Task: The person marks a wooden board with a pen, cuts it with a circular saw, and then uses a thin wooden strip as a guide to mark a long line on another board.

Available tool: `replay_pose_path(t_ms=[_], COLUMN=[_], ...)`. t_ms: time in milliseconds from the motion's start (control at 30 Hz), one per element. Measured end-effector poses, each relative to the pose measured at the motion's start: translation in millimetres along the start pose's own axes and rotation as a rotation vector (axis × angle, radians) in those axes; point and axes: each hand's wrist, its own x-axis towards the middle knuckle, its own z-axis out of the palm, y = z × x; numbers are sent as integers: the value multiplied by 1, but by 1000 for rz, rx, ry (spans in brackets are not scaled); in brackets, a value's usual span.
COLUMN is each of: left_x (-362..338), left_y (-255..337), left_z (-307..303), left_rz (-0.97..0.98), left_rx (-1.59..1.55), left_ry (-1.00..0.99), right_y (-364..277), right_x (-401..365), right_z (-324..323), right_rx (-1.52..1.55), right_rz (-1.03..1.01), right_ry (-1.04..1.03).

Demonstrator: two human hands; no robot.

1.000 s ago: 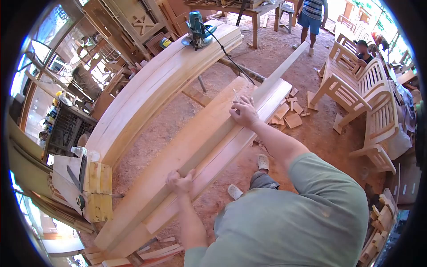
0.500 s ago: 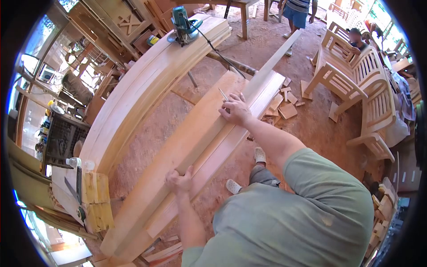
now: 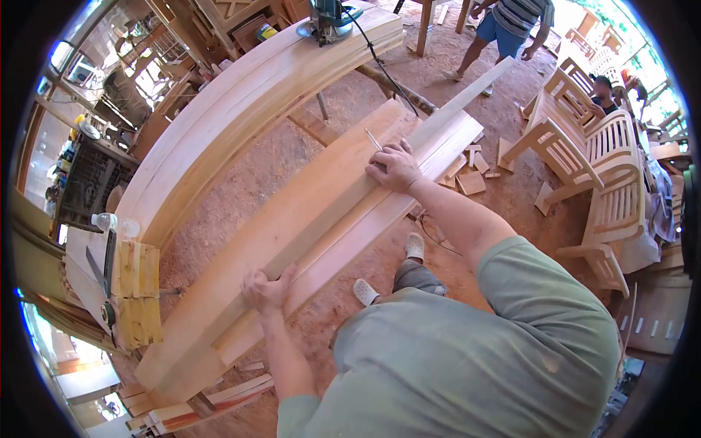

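Note:
A broad wooden board point(image 3: 314, 175) lies slantwise in front of me, with a long thin wooden strip point(image 3: 467, 95) along its right side. My right hand point(image 3: 394, 166) rests near the far end of the board and holds a thin pale pencil point(image 3: 373, 139) between its fingers, point upward. Lower down, my left hand point(image 3: 268, 290) grips the edge of the board, thumb on the near side and fingers over the top. Beneath and to the right runs another pale plank point(image 3: 343, 252).
To the left stands a curved stack of planks point(image 3: 219, 109) bearing a teal power tool point(image 3: 325, 25) with a black cord. A tape measure point(image 3: 108, 314) is near its close end. Wood offcuts point(image 3: 471, 181) and slatted benches point(image 3: 555, 124) are at right. A person point(image 3: 511, 29) walks at the back.
My view has shifted, so the stack appears higher and farther left. The left hand has slid a little down along the board. The person at the back has come nearer.

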Motion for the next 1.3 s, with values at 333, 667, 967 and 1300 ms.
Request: replay_pose_path(t_ms=[333, 667, 967, 1300], left_x=[5, 3, 0, -8], left_y=[-4, -1, -3, 3], left_z=[9, -4, -4, 5], left_rz=[-80, -158, -69, 7], left_rx=[7, -116, -196, -107], left_ry=[-67, -218, -79, 120], right_y=[21, 6, 20, 15], right_x=[7, 9, 5, -1], right_z=[11, -1, 9, 7], right_rx=[131, -100, -142, -245], right_rz=[-34, 2, -48, -279], right_ry=[-65, -84, 114, 334])
